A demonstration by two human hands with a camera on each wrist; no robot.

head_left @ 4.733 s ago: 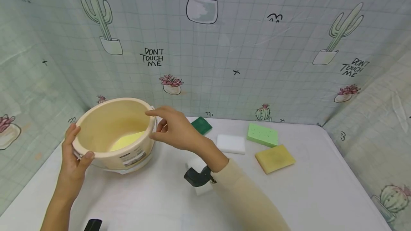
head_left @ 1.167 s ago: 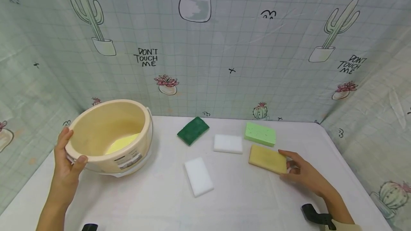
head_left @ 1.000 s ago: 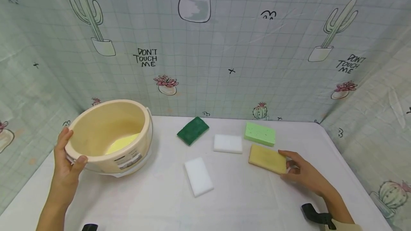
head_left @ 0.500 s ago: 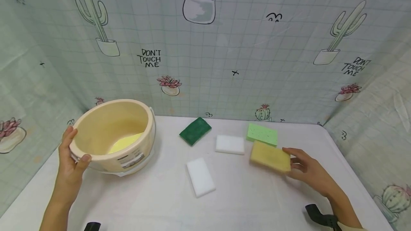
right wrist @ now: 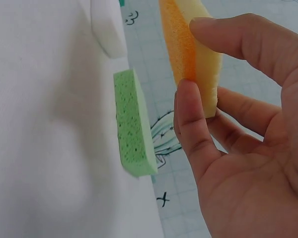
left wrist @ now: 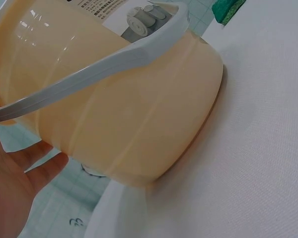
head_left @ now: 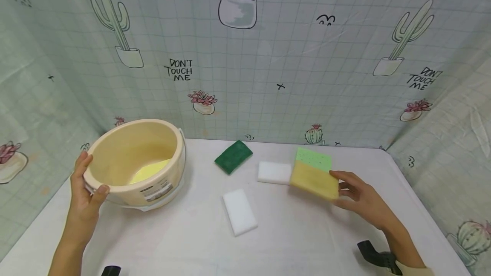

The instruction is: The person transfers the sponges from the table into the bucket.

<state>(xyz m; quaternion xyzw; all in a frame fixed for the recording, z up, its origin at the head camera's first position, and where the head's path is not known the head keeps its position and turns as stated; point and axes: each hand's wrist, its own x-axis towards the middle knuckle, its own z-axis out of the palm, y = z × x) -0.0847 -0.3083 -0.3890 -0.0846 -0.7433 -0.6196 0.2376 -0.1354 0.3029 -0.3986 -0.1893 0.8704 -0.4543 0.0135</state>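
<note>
My right hand (head_left: 362, 199) pinches a yellow sponge (head_left: 313, 181) by its right end, thumb against fingers, above the table. The right wrist view shows this sponge (right wrist: 188, 44) has an orange layer and a pale yellow one. At the left, my left hand (head_left: 85, 186) grips the rim of a cream bucket (head_left: 168, 184), its thumb on the near side. In the left wrist view the bucket (left wrist: 124, 119) stands tilted, its grey handle (left wrist: 99, 72) hanging across the side. A yellow piece (head_left: 150, 170) lies at the bottom of the bucket.
A light green sponge (head_left: 314, 158) lies just behind the held one, partly covered by it in the head view. Two white sponges, one upper (head_left: 274, 172) and one lower (head_left: 239, 212), and a dark green scouring pad (head_left: 233, 157) lie mid-table. A patterned curtain (head_left: 249, 63) surrounds the table.
The right hand went from beside the bucket to the yellow sponge, took hold of it, raised it off the table and brought it slightly left. The left hand stays on the bucket.
</note>
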